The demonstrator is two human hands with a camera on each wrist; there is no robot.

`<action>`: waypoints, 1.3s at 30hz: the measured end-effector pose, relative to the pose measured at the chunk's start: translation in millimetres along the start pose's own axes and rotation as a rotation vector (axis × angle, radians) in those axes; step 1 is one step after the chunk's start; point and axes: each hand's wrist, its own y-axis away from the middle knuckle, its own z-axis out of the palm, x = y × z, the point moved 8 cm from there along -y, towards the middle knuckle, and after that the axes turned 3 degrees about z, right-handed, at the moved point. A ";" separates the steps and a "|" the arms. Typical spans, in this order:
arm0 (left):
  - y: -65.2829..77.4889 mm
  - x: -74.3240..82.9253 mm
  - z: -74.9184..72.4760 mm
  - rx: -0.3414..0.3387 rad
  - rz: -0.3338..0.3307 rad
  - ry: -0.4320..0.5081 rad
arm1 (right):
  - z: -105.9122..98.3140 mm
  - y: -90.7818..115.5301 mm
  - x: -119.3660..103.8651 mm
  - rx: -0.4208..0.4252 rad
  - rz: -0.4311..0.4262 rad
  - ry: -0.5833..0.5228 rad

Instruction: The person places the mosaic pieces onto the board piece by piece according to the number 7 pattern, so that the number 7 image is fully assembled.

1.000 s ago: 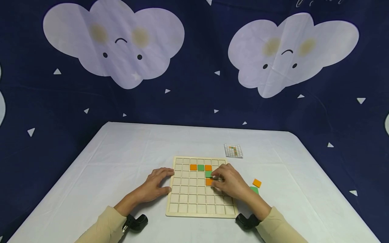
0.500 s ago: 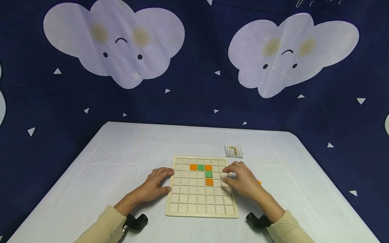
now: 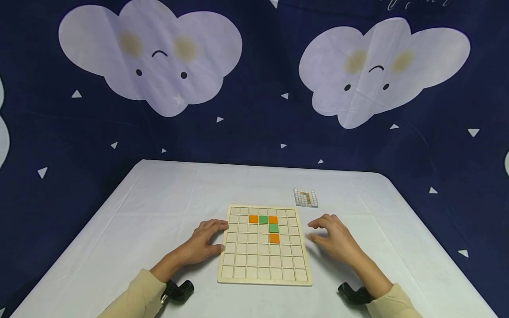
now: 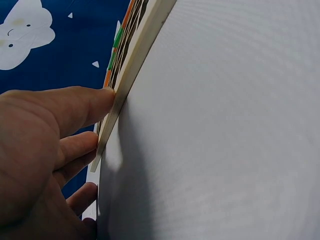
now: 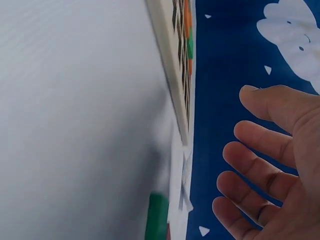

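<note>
A wooden grid board (image 3: 246,280) lies flat on the table, with orange and green square tiles seated in some of its cells. Three tiles form a row near its far side, and below the right-hand orange tile (image 3: 272,219) come a green tile (image 3: 273,228) and another orange tile (image 3: 274,238). My left hand (image 3: 204,243) rests at the board's left edge, thumb and fingertips touching it. Off the board's right side hovers my right hand (image 3: 334,236), fingers loosely bent with nothing between them. In the right wrist view a loose green tile (image 5: 157,216) is on the table below that hand.
A small printed pattern card (image 3: 305,198) lies beyond the board's far right corner. The white-covered table (image 3: 159,190) ends at a dark blue cloud-print backdrop (image 3: 254,132). Each wrist wears a black camera mount, such as the left mount (image 3: 180,291).
My right hand has left the lower orange tile and moved right, off the board. It now hides the loose orange and green tiles from the head view. My left hand stays put.
</note>
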 end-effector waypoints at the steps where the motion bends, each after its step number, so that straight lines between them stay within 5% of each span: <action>1: 0.0 0.1 0.0 0.001 0.002 0.000 | -0.8 1.3 2.4 -0.001 0.007 0.003; 39: -0.1 -0.7 1.2 -0.007 -0.012 0.006 | -16.4 40.7 46.0 -0.009 0.059 0.072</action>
